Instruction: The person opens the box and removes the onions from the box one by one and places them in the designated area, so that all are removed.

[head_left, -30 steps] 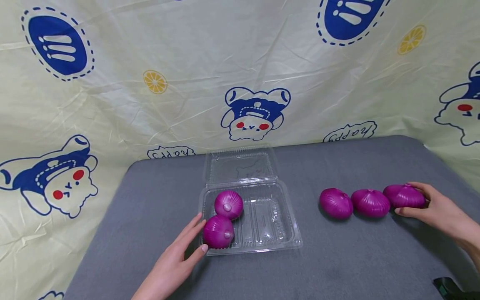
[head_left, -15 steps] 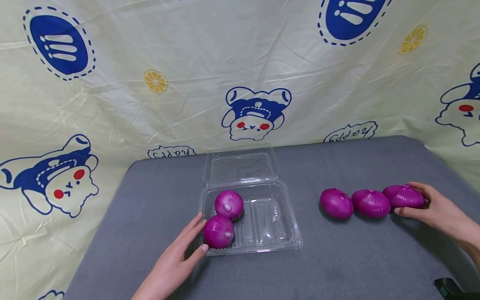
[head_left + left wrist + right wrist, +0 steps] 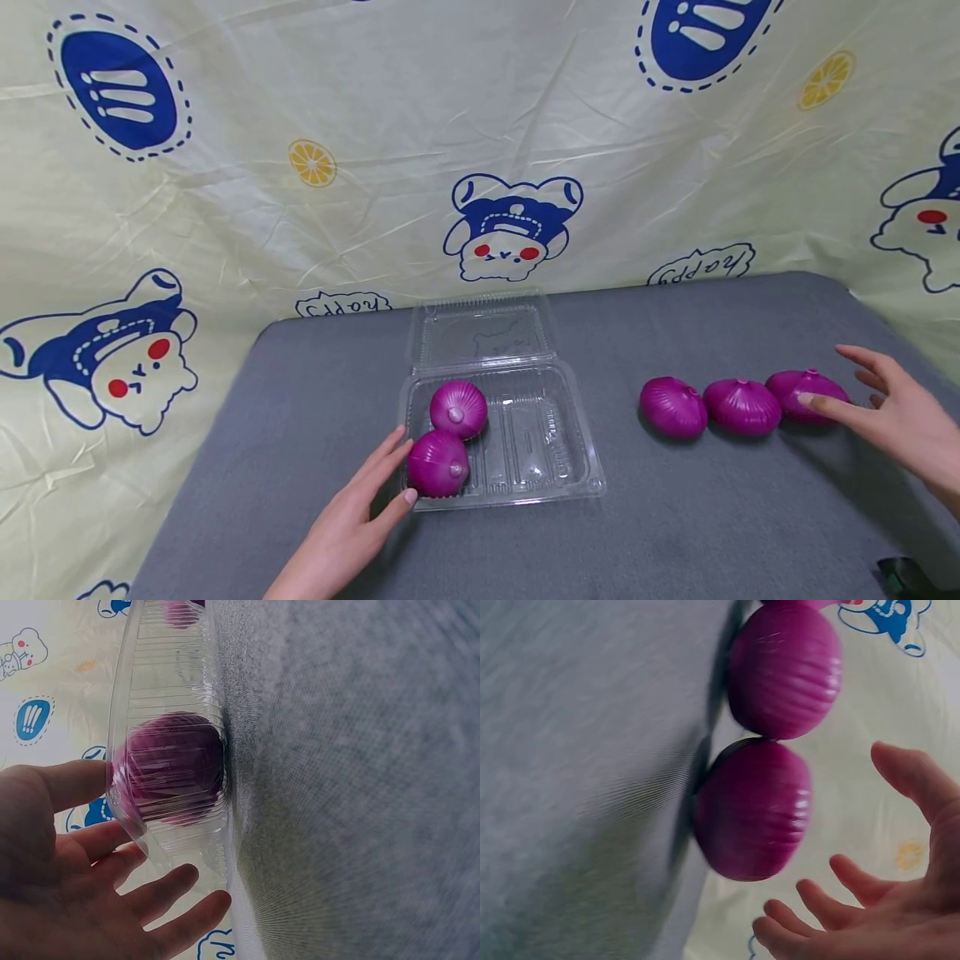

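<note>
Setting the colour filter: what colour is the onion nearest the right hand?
Purple onion; the right wrist view shows it best.

The person's two hands are bare. The left hand (image 3: 356,512) is slim, with long, thin fingers (image 3: 196,916) and round tips. Its thumbnail (image 3: 409,495) is short. The right hand (image 3: 892,421) is slim too, with a bare wrist (image 3: 943,485). Below it is a small black thing (image 3: 903,577); I can't tell if it is worn.
</note>
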Demonstrator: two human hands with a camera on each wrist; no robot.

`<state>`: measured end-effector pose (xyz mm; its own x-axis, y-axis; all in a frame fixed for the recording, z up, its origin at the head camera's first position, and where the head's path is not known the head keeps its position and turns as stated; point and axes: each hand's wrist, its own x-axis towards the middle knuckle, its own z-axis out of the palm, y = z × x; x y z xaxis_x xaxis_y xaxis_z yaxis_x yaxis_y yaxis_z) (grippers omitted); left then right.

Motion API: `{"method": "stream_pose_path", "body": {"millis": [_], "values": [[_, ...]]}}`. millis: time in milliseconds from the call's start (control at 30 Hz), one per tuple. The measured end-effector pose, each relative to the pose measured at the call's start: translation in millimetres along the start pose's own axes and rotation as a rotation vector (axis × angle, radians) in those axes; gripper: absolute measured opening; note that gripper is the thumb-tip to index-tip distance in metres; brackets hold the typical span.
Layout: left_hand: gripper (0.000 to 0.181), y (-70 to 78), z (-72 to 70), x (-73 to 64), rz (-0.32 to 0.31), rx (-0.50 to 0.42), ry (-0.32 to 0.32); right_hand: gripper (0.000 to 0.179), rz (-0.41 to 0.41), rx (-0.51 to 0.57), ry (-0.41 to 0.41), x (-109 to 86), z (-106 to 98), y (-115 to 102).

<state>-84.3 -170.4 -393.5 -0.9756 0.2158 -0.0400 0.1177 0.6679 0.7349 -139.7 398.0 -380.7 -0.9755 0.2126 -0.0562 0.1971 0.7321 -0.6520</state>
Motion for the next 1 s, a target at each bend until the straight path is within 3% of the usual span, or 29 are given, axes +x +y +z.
{"method": "stream_pose_path", "body": {"millis": [200,400,700,1000], "values": [[0.058,-0.4,-0.9,-0.2,0.013,0.004,0.002,0.087,-0.043,0.066,0.157,-16.8,2.7,-24.8],[0.058,-0.7,-0.7,-0.7,0.016,0.006,0.007,0.083,-0.106,0.102,0.186,-31.9,9.5,-47.9],[0.058,-0.9,-0.5,-0.9,0.025,0.021,0.016,0.084,-0.206,0.074,0.059,-48.8,21.3,-79.2],[0.058,-0.4,-0.8,-1.1,0.027,0.02,0.018,0.08,-0.381,0.07,-0.02,-57.5,34.5,-107.9]]}}
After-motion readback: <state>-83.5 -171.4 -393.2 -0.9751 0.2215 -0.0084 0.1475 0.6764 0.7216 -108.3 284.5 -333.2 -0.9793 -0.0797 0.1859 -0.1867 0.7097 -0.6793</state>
